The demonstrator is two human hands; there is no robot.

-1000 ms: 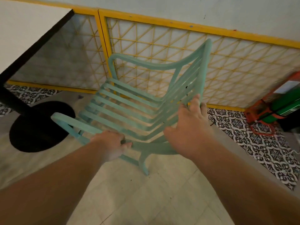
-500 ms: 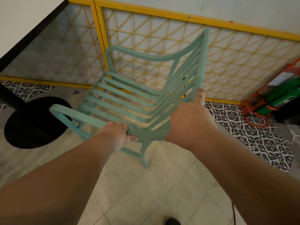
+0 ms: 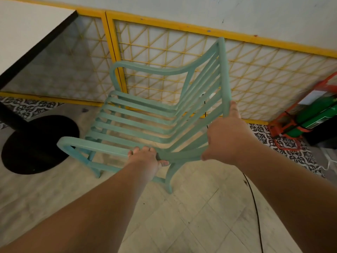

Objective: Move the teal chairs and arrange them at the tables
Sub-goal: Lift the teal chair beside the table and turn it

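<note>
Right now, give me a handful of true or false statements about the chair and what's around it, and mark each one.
1. Both hands grip the teal chair. True: the left hand is on the near armrest and the right hand is on the backrest frame.
2. The chair seat is solid. False: it is made of spaced slats.
3. The round black table base lies left of the chair. True.
4. The lattice panel behind the chair has a red frame. False: its frame is yellow.
5. A green cylinder lies at the right edge. True.
6. The right hand is empty. False: it is closed on the backrest.
</note>
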